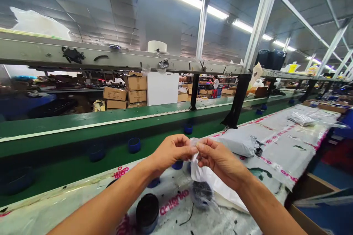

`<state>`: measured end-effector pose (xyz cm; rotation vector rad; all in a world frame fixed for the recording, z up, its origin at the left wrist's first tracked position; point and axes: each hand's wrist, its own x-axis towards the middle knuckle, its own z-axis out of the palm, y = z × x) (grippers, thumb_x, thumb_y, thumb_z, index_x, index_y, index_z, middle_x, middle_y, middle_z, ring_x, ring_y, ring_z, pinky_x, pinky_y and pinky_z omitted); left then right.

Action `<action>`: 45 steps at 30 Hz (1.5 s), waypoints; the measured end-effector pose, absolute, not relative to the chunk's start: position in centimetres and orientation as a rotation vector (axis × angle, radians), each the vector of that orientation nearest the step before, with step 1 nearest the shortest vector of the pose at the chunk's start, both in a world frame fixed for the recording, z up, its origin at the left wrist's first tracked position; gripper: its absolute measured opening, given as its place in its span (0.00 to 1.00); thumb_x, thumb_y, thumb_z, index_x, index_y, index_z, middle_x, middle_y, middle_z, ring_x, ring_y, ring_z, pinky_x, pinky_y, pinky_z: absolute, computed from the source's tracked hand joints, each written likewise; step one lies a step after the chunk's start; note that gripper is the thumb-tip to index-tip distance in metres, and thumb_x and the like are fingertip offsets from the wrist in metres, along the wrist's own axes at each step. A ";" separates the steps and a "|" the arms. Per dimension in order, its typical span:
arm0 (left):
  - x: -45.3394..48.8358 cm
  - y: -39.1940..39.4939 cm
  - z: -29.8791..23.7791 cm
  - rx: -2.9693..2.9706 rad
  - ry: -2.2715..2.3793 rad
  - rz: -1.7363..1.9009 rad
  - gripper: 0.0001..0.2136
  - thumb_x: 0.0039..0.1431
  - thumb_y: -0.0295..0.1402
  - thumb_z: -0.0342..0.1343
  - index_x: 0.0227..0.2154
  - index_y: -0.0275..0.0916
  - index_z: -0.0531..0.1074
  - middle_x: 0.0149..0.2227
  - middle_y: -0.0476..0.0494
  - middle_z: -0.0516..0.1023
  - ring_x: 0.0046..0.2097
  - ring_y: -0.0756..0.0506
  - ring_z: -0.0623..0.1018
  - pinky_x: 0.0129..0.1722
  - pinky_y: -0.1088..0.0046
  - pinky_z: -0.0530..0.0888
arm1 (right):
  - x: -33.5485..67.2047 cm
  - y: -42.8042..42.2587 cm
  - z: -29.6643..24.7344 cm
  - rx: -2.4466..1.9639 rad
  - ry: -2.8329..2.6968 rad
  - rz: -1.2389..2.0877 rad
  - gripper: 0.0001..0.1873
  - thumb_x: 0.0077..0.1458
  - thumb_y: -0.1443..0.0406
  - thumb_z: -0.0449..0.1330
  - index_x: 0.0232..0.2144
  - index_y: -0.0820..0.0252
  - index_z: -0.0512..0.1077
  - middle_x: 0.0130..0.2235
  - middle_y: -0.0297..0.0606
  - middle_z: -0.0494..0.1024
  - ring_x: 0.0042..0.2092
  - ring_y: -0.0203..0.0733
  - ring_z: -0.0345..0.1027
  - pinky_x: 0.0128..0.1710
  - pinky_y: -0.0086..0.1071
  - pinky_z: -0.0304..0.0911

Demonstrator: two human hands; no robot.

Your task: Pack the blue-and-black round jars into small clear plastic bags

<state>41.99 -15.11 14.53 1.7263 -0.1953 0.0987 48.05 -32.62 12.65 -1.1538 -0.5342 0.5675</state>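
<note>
In the head view, my left hand (172, 152) and my right hand (220, 158) meet over the table, fingertips nearly touching. Both are closed in a pinch on a thin whitish plastic bag (197, 170), which hangs down between them. Below the hands sits a dark round object (202, 192) wrapped in clear plastic; whether it belongs to the pinched bag I cannot tell. A dark round container (147, 211) stands on the table below my left forearm. Several blue cup-like pieces are partly hidden behind my left hand and arm.
The table (171, 220) has a plastic cover with pink print. Beyond it runs a green conveyor (162, 136) carrying blue cups (134, 145). A grey plastic package (238, 141) lies to the right, before a dark post (238, 99). A cardboard box (311, 187) stands at lower right.
</note>
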 end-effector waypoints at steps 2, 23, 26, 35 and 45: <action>41.9 -13.6 14.7 1.793 -0.147 0.198 0.14 0.52 0.44 0.59 0.29 0.40 0.63 0.27 0.50 0.71 0.29 0.50 0.72 0.34 0.72 0.71 | 49.0 -31.6 12.9 -1.286 -0.576 0.482 0.20 0.45 0.53 0.74 0.30 0.60 0.73 0.29 0.32 0.75 0.31 0.35 0.67 0.29 0.28 0.67; 46.1 -8.7 9.3 3.013 0.226 0.337 0.13 0.68 0.36 0.57 0.50 0.36 0.71 0.42 0.44 0.77 0.42 0.44 0.79 0.45 0.60 0.77 | 54.8 -25.0 8.9 -2.743 -1.586 -0.772 0.07 0.63 0.71 0.57 0.35 0.60 0.75 0.37 0.43 0.79 0.42 0.47 0.70 0.40 0.37 0.54; 45.6 -8.9 9.0 3.011 0.170 0.283 0.12 0.67 0.37 0.57 0.49 0.36 0.71 0.41 0.44 0.77 0.43 0.43 0.79 0.46 0.60 0.77 | 54.3 -25.6 8.5 -2.774 -1.617 -0.732 0.08 0.63 0.71 0.57 0.34 0.59 0.75 0.37 0.43 0.79 0.42 0.48 0.69 0.41 0.38 0.53; 45.1 -8.8 8.1 2.926 0.008 0.282 0.09 0.68 0.37 0.56 0.42 0.36 0.74 0.38 0.47 0.78 0.41 0.45 0.79 0.45 0.61 0.76 | 52.8 -27.3 9.0 -2.739 -1.629 -0.609 0.08 0.63 0.71 0.57 0.35 0.61 0.76 0.37 0.43 0.80 0.43 0.48 0.70 0.47 0.40 0.52; 44.1 -8.4 8.2 2.935 -0.089 0.175 0.09 0.66 0.36 0.58 0.34 0.36 0.75 0.33 0.48 0.78 0.37 0.46 0.78 0.41 0.65 0.76 | 51.2 -28.5 9.1 -2.582 -1.729 -0.375 0.07 0.60 0.68 0.59 0.33 0.56 0.78 0.37 0.36 0.82 0.45 0.44 0.69 0.50 0.37 0.54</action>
